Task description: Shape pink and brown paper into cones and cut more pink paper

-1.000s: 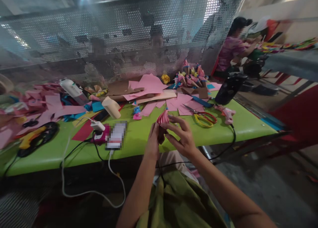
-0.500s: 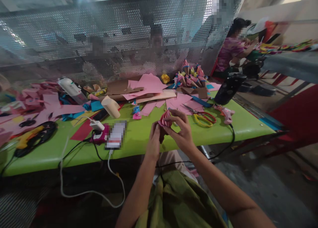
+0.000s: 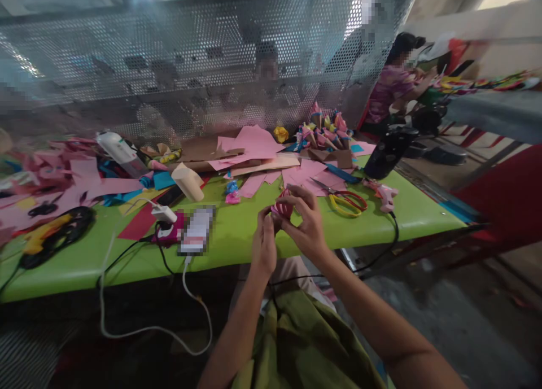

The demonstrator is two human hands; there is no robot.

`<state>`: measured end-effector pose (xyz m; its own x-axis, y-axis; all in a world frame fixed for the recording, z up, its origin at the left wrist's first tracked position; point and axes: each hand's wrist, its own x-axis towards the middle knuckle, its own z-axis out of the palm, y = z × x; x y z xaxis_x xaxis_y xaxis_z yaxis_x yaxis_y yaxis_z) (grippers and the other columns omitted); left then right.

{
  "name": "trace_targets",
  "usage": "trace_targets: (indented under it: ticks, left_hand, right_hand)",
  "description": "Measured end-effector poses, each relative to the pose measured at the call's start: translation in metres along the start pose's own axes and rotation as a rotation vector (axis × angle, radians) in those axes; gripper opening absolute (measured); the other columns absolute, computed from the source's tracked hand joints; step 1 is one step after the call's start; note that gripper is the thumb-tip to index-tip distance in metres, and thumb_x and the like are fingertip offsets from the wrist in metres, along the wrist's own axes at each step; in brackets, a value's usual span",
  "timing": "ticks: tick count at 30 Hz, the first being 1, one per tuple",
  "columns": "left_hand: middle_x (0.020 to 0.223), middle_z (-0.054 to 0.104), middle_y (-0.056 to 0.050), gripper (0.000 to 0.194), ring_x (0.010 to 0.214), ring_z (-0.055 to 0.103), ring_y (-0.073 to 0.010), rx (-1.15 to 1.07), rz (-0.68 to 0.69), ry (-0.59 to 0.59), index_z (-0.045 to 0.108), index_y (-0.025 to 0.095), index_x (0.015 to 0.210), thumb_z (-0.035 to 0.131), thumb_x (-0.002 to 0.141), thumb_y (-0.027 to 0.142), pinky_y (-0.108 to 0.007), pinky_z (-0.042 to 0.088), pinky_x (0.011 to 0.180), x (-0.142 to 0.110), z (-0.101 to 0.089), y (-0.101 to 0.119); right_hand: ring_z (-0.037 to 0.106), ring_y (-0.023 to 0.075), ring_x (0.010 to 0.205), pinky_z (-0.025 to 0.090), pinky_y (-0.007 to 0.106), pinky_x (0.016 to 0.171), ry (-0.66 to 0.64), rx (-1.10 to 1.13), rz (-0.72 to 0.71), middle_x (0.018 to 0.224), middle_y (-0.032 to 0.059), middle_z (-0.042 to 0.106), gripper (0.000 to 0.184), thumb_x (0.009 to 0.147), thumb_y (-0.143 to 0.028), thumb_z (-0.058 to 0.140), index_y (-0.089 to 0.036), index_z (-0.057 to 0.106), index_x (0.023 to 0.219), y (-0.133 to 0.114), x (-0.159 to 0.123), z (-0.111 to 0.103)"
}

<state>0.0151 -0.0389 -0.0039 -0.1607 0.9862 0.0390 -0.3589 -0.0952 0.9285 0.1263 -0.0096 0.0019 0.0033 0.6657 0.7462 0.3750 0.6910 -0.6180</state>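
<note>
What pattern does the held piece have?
The piece has stripes, deep pink and pale pink, as the head view shows.

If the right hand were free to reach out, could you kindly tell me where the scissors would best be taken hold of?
I would grip the scissors by their red and yellow handles, bringing the right hand in from the near side: the loops lie to the right and nearer, while the blades point away to the left.
</note>
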Motion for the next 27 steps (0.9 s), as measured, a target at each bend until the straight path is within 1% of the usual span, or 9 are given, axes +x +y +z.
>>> trace_targets:
  ticks: [5,9,11,13,15,18,20,24,27]
  left_hand:
    - [0.108,0.073,-0.005,0.044,0.102,0.068,-0.0203,-0.009,-0.053,0.001,0.063,0.025,0.113,0.072,0.082,0.056,-0.028,0.052,0.084,0.001,0.001,-0.003]
    - [0.089,0.072,-0.002,0.045,0.079,0.066,-0.0153,-0.011,-0.037,0.042,0.065,0.024,0.105,0.070,0.081,0.062,-0.023,0.048,0.067,0.004,0.000,-0.001]
    - [0.076,0.068,0.000,0.047,0.066,0.059,-0.0129,0.012,-0.048,0.047,0.065,0.024,0.103,0.067,0.081,0.066,-0.022,0.042,0.056,0.004,-0.001,0.001]
    - [0.069,0.064,0.001,0.048,0.058,0.053,-0.0116,0.026,-0.068,0.062,0.066,0.024,0.101,0.066,0.081,0.068,-0.022,0.035,0.051,0.003,-0.002,0.002]
    - [0.073,0.064,0.002,0.047,0.060,0.052,-0.0111,0.015,-0.081,0.078,0.067,0.024,0.098,0.068,0.080,0.067,-0.022,0.035,0.052,0.002,-0.002,0.002]
    - [0.081,0.066,0.001,0.048,0.069,0.056,-0.0120,-0.009,-0.094,0.071,0.068,0.025,0.098,0.071,0.076,0.068,-0.022,0.040,0.059,0.001,-0.003,-0.001]
    - [0.081,0.066,0.001,0.049,0.071,0.057,-0.0128,-0.010,-0.099,0.062,0.068,0.026,0.098,0.071,0.076,0.069,-0.022,0.041,0.061,0.002,-0.003,-0.003]
    - [0.079,0.066,0.001,0.050,0.069,0.056,-0.0126,0.004,-0.102,0.069,0.067,0.025,0.097,0.069,0.076,0.071,-0.022,0.038,0.058,0.002,-0.004,-0.003]
    - [0.081,0.066,0.002,0.049,0.069,0.056,-0.0126,0.001,-0.098,0.082,0.067,0.025,0.098,0.075,0.073,0.067,-0.022,0.038,0.058,0.001,-0.002,0.000]
  right_hand:
    - [0.054,0.0289,0.126,0.045,0.049,0.107,0.011,-0.005,0.047,0.127,0.0107,0.058,0.019,0.090,-0.026,0.064,-0.027,0.068,0.109,-0.004,0.000,0.000]
    - [0.053,0.0298,0.129,0.045,0.049,0.109,0.005,0.021,0.054,0.128,0.0107,0.057,0.024,0.093,-0.036,0.063,-0.028,0.067,0.115,-0.001,-0.002,-0.008]
    - [0.052,0.0297,0.129,0.045,0.049,0.109,0.012,0.012,0.060,0.128,0.0107,0.058,0.025,0.093,-0.038,0.062,-0.028,0.066,0.116,0.002,-0.003,-0.011]
    - [0.053,0.0297,0.129,0.046,0.049,0.109,0.001,0.004,0.059,0.129,0.0107,0.058,0.027,0.092,-0.040,0.064,-0.028,0.066,0.116,0.005,-0.005,-0.011]
    - [0.053,0.0300,0.128,0.046,0.050,0.108,-0.016,0.003,0.048,0.130,0.0110,0.058,0.029,0.091,-0.041,0.066,-0.028,0.065,0.116,0.008,-0.006,-0.010]
    - [0.054,0.0300,0.128,0.046,0.050,0.108,-0.019,-0.001,0.047,0.129,0.0111,0.058,0.027,0.090,-0.038,0.066,-0.029,0.065,0.116,0.010,-0.006,-0.007]
    - [0.053,0.0296,0.129,0.045,0.050,0.109,-0.020,0.004,0.056,0.129,0.0108,0.058,0.025,0.091,-0.036,0.065,-0.028,0.066,0.115,0.010,-0.005,-0.005]
    - [0.052,0.0300,0.130,0.044,0.051,0.110,-0.027,0.055,0.070,0.131,0.0109,0.058,0.026,0.091,-0.037,0.065,-0.028,0.067,0.115,0.010,-0.005,-0.003]
    - [0.052,0.0305,0.130,0.043,0.051,0.110,-0.014,0.060,0.080,0.130,0.0113,0.058,0.027,0.090,-0.038,0.067,-0.028,0.067,0.115,0.009,-0.004,-0.002]
